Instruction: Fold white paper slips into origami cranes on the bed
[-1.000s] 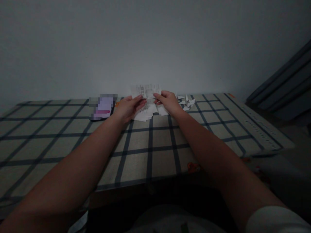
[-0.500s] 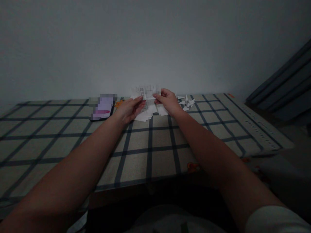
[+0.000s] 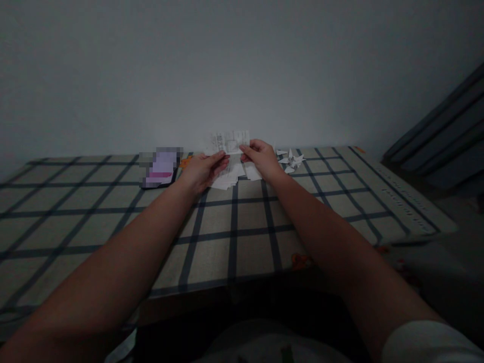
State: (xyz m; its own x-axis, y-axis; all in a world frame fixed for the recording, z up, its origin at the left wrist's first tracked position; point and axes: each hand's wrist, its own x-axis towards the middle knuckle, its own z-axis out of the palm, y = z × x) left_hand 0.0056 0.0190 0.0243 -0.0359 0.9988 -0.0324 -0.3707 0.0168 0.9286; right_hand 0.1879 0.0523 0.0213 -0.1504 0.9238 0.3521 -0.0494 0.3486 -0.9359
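Note:
Between my two hands a thin sheet of printed paper (image 3: pixel 231 141) stands up above the table, its lower edge pinched from both sides. My left hand (image 3: pixel 204 170) closes on its lower left, thumb in front. At its lower right, my right hand (image 3: pixel 260 156) grips it between thumb and fingers. Below the hands lies a loose stack of white paper sheets (image 3: pixel 226 180), partly covered by my left hand. Another white sheet (image 3: pixel 252 172) rests under my right hand. Several folded paper shapes with pointed tips (image 3: pixel 292 160) sit just right of my right hand.
A phone with a lit, blurred-out screen (image 3: pixel 163 166) lies left of my left hand, with an orange item (image 3: pixel 186 161) beside it. A checked cloth (image 3: pixel 249 247) covers the table. The wall (image 3: pixel 242 65) rises behind, and a dark curtain (image 3: pixel 446 136) hangs at the right.
The held sheet looks flatter and its print clearer than before. My left hand has shifted very slightly right; both hands keep their grip.

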